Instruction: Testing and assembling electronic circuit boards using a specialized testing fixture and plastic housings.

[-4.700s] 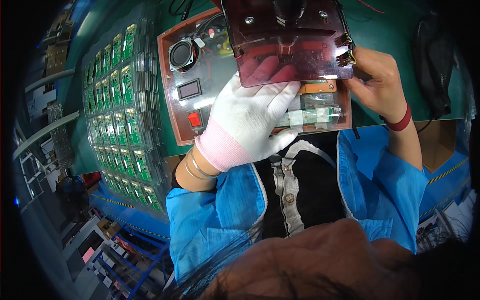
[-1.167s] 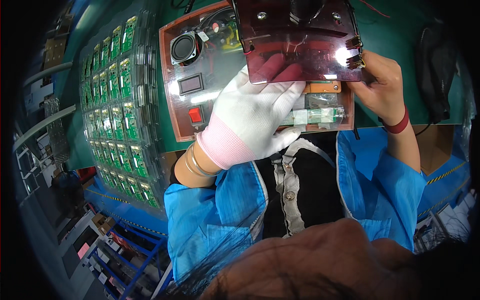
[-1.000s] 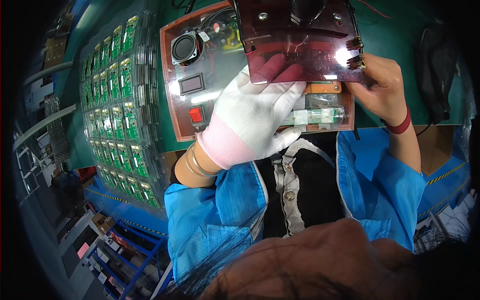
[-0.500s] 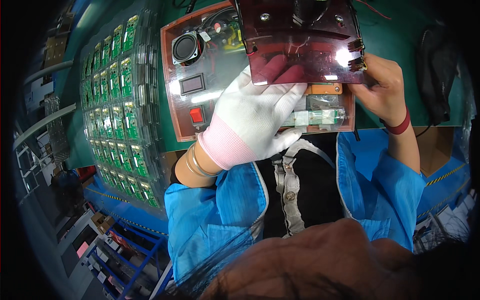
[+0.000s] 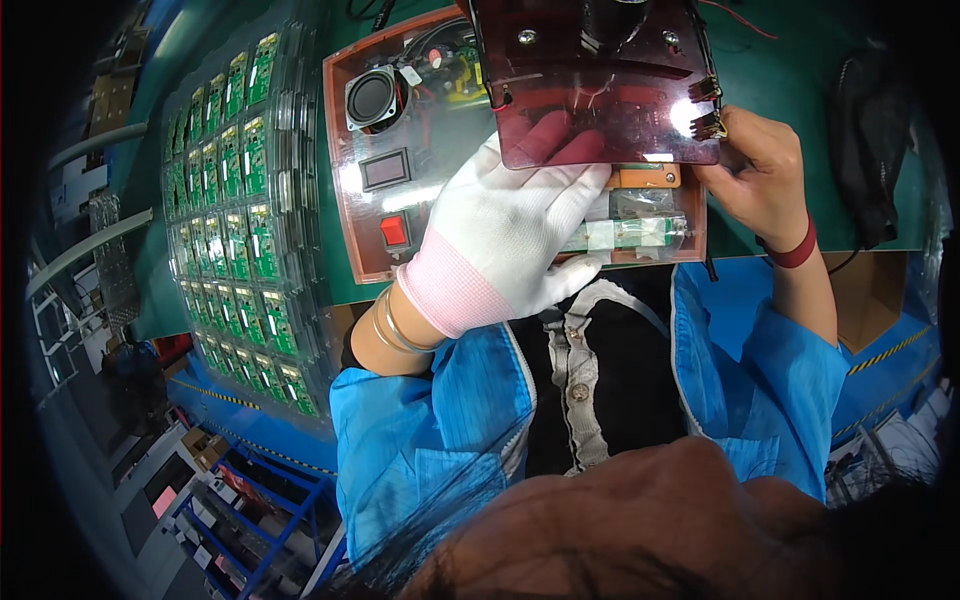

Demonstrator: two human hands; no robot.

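My left hand, in a white glove with a pink cuff, lies over the test box with its fingers stretched out. Its fingertips pass under a dark red see-through panel and show through it. Bare and closed, my right hand is at the box's right end, beside the panel's lower right corner and its small wired clips. What its fingertips hold is hidden. Below the panel sit an orange fixture block and a green board strip under clear film.
Stacked clear trays of green circuit boards stand at the left. The box top carries a round speaker, a small display and a red switch. A black cloth-like item lies right on the green table.
The red panel and the box's right end have shifted slightly left. My right hand has moved a little left with them; my left hand is nearly still.
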